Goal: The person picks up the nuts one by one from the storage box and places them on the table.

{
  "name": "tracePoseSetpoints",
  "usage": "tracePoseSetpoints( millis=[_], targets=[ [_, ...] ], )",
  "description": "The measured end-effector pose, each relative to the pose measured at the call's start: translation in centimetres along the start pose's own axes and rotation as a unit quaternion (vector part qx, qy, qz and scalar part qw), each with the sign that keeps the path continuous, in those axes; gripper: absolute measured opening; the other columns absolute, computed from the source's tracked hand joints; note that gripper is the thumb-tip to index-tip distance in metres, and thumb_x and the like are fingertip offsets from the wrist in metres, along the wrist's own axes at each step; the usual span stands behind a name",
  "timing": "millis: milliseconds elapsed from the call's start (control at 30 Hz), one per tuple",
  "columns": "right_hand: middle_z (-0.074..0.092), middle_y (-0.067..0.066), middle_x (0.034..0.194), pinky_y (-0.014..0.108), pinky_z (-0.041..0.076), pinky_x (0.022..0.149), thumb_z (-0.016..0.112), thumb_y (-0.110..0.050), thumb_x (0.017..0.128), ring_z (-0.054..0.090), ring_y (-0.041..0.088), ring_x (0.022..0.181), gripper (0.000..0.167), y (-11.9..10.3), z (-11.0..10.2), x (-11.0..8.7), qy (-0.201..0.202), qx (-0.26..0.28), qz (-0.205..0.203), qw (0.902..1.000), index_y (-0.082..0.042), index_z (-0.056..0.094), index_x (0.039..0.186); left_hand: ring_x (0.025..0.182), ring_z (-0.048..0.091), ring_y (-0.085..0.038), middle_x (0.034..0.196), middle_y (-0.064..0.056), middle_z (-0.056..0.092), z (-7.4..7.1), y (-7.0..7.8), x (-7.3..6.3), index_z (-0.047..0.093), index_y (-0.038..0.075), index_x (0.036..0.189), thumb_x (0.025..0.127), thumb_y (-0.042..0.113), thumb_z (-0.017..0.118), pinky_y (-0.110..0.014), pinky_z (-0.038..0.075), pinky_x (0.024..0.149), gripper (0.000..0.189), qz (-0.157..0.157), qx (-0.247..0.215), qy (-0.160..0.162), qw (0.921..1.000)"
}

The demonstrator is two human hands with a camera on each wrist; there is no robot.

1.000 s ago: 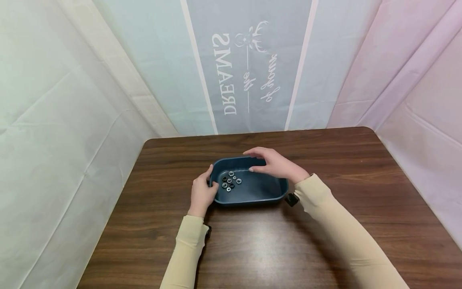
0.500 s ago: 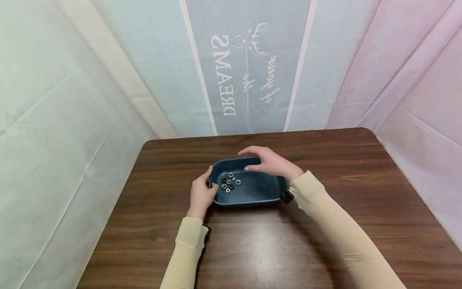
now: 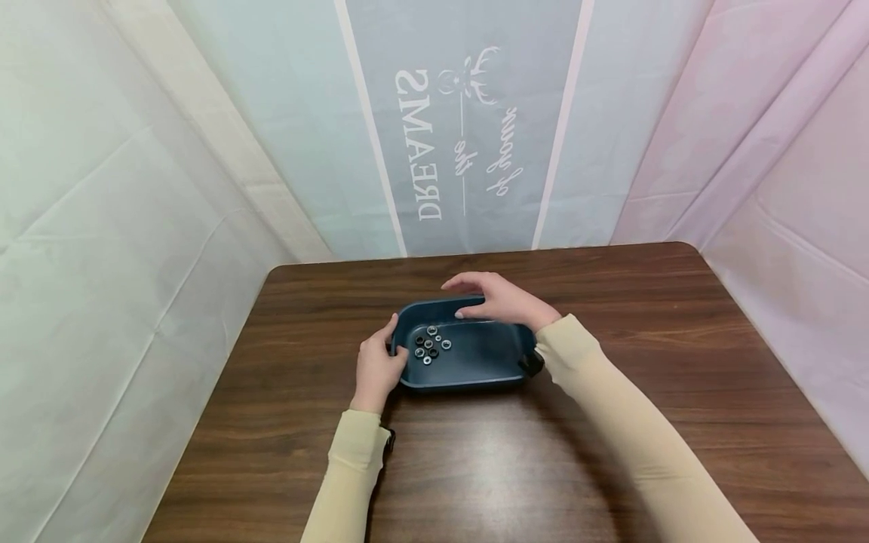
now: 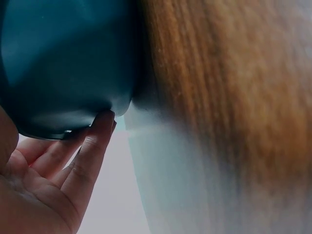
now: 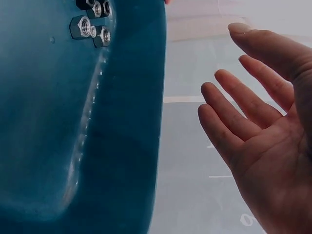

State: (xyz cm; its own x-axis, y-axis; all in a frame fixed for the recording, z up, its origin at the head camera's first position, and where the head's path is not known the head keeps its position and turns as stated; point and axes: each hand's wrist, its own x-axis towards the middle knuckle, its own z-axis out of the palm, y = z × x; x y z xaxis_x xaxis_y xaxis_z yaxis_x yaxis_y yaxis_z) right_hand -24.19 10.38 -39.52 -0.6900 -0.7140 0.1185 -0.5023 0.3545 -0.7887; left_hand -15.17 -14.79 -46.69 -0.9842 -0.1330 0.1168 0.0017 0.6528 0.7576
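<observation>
A dark blue, rounded oblong tray (image 3: 478, 356) lies on the wooden table. Several hex nuts (image 3: 432, 330), some silvery and some black, are grouped inside its left part; the right wrist view shows part of this cluster of nuts (image 5: 80, 28). My left hand (image 3: 379, 367) grips the tray's left end, thumb over the rim and fingers along the outside. In the left wrist view the left hand (image 4: 56, 187) has its fingertips against the tray's outer wall (image 4: 63, 63). My right hand (image 3: 508, 299) hovers over the tray's back rim with fingers apart, holding nothing; the right wrist view shows the palm (image 5: 273, 156).
The brown wooden table (image 3: 543, 467) extends around the tray on all sides. A hanging cloth with mirrored lettering (image 3: 462, 136) stands behind its back edge, and pale cloth walls (image 3: 136, 264) flank both sides. Small black devices sit at both wrists.
My right hand has drifted left above the tray, toward the nuts. The left hand keeps its grip on the tray's end, and the nuts lie in the same grouping.
</observation>
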Motion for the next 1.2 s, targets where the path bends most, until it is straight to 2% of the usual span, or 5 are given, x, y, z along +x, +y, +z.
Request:
tracePoseSetpoints(
  millis=[100, 267, 567, 800, 1200],
  targets=[
    [0.054, 0.011, 0.133, 0.052, 0.038, 0.099, 0.072, -0.016, 0.085, 0.048, 0.032, 0.124, 0.049, 0.2, 0.1, 0.3, -0.008, 0.008, -0.003, 0.9999, -0.013, 0.056, 0.131, 0.069, 0.051, -0.020, 0.105, -0.009, 0.066, 0.0, -0.1, 0.0, 0.050, 0.016, 0.141, 0.083, 0.002, 0.063, -0.032, 0.042, 0.056, 0.062, 0.000, -0.002, 0.000, 1.0000],
    [0.053, 0.009, 0.134, 0.050, 0.038, 0.100, 0.072, -0.016, 0.085, 0.050, 0.025, 0.124, 0.049, 0.6, 0.3, 0.8, -0.019, 0.013, 0.000, 0.9997, -0.015, 0.056, 0.131, 0.068, 0.050, -0.021, 0.104, -0.009, 0.065, 0.1, -0.2, 0.0, 0.049, 0.016, 0.142, 0.084, 0.002, 0.063, -0.032, 0.043, 0.056, 0.061, -0.002, -0.001, -0.005, 1.0000],
    [0.053, 0.006, 0.135, 0.043, 0.037, 0.102, 0.072, -0.014, 0.085, 0.048, 0.021, 0.126, 0.052, 0.6, 0.5, 1.3, -0.046, 0.012, 0.007, 0.9989, -0.009, 0.054, 0.134, 0.076, 0.053, -0.021, 0.109, -0.010, 0.065, 0.1, -0.3, 0.1, 0.049, 0.016, 0.142, 0.084, 0.003, 0.063, -0.032, 0.044, 0.059, 0.061, -0.003, -0.002, -0.001, 1.0000],
    [0.053, 0.005, 0.134, 0.040, 0.038, 0.102, 0.072, -0.010, 0.084, 0.048, 0.021, 0.125, 0.052, 0.8, 0.9, 1.5, -0.055, 0.008, 0.013, 0.9983, -0.008, 0.054, 0.133, 0.068, 0.050, -0.021, 0.108, -0.011, 0.065, 0.1, -0.1, 0.0, 0.050, 0.016, 0.141, 0.083, 0.002, 0.063, -0.032, 0.042, 0.055, 0.061, -0.001, -0.003, 0.001, 1.0000],
    [0.052, 0.017, 0.133, 0.043, 0.036, 0.103, 0.072, -0.006, 0.083, 0.049, 0.026, 0.123, 0.053, 1.7, 1.6, 2.0, -0.077, 0.025, 0.013, 0.9967, -0.001, 0.053, 0.132, 0.061, 0.047, -0.020, 0.114, -0.011, 0.064, 0.1, -0.2, 0.0, 0.050, 0.016, 0.141, 0.083, 0.002, 0.064, -0.032, 0.042, 0.053, 0.061, 0.004, -0.002, 0.002, 1.0000]
  ],
)
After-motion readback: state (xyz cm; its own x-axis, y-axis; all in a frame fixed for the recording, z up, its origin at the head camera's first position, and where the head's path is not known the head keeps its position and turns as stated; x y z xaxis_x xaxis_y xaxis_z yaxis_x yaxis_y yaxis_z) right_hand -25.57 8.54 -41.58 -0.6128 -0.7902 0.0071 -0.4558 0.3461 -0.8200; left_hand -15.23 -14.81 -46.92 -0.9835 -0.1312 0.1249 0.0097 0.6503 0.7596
